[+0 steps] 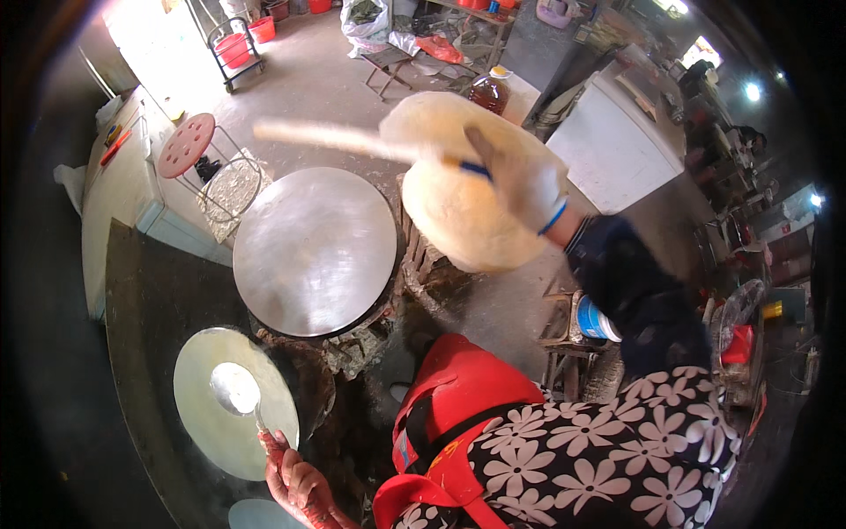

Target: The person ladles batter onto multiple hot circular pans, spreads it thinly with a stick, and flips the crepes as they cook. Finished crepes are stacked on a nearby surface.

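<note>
My left hand (300, 485) is closed round the reddish wrapped handle of a metal ladle (235, 388). The ladle's bright bowl is over a round, pale yellow-green surface (198, 414); I cannot tell whether it is batter or a cooked sheet. On the right, my gloved right hand (527, 189), smeared by motion, grips a long pale wooden stick (335, 139) pointing left. Beneath that hand lie large, round, pale yellow flatbreads (476, 231), overlapping each other. Left of them sits a bare, shiny round griddle (315, 251).
A red-topped stool (187, 145) and a white counter (132, 189) stand at the left. Beyond the flatbreads are a bottle of brown liquid (490, 90) and a white chest (608, 141). A blue-and-white bucket (597, 319) is below my right arm. Red buckets (233, 50) stand far back.
</note>
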